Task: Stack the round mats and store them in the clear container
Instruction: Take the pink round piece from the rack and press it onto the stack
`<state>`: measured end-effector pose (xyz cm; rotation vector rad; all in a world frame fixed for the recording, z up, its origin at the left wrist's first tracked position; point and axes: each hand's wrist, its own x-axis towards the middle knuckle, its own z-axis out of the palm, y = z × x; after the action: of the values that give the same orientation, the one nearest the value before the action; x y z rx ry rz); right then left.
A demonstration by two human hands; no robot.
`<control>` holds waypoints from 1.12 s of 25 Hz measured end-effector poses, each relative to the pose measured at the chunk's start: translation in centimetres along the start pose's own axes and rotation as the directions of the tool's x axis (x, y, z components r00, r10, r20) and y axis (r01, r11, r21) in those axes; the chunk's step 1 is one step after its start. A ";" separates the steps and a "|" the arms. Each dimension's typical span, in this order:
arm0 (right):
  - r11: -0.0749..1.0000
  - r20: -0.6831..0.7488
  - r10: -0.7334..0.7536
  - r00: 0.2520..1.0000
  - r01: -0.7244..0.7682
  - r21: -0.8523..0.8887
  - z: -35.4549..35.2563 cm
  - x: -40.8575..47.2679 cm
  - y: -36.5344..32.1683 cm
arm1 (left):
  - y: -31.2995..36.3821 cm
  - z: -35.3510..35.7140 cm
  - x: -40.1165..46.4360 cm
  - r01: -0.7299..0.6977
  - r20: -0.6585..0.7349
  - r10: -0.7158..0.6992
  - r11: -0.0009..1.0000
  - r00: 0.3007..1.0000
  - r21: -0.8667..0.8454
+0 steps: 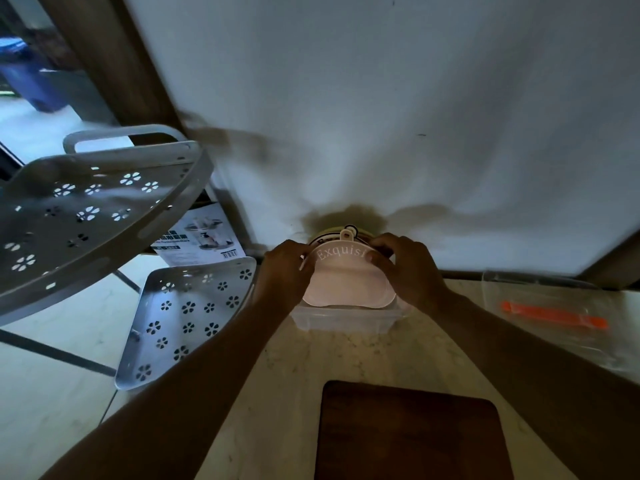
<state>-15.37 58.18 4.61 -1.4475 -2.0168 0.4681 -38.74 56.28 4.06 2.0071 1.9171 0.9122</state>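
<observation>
We find the left hand [285,271] and right hand [403,268] gripping opposite edges of the stacked mats [346,277], held tilted over the clear container [341,320] near the wall. Lower mats appear yellowish; dim light prevents certainty. Bare counter [291,375] lies nearer us, beside a dark board [408,434].

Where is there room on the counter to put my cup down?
Bare counter lies between the clear container and the wooden board. It is crowded at the wall, where both hands hold the mats; a plastic bag fills the right.
</observation>
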 end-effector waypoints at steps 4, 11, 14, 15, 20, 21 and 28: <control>1.000 -0.002 -0.001 1.000 0.001 0.013 0.1 0.0 -0.1 | 0.2 0.0 0.2 0.037 0.013 -0.036 0.999 0.999 -0.032; 1.000 -0.031 -0.001 1.000 0.001 0.009 -0.4 0.2 -0.5 | 0.1 -1.2 0.5 -0.046 0.092 0.050 0.998 0.995 -0.038; 1.000 -0.018 -0.020 1.000 0.019 -0.015 -0.8 0.5 -0.6 | 0.2 -1.8 0.9 -0.099 0.089 0.103 0.994 0.991 -0.047; 0.999 -0.015 -0.025 1.000 0.025 -0.023 -0.9 0.6 -0.5 | 0.3 -1.9 1.0 -0.114 0.097 0.119 0.992 0.988 -0.051; 0.998 -0.009 -0.049 0.999 0.049 -0.046 -1.2 0.4 -0.1 | 0.5 -2.3 1.2 -0.155 0.158 0.160 0.987 0.974 -0.043; 0.998 -0.017 -0.053 0.998 0.052 -0.039 -1.1 0.3 -0.1 | 0.6 -2.4 1.2 -0.160 0.166 0.165 0.986 0.972 -0.045; 0.999 -0.046 -0.040 0.998 0.041 0.019 -0.9 0.3 -0.2 | 1.1 -2.9 1.5 -0.246 0.192 0.250 0.968 0.949 -0.044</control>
<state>-14.94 58.34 5.50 -1.3910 -1.9963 0.4331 -39.50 56.89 7.35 2.2687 1.5727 0.7493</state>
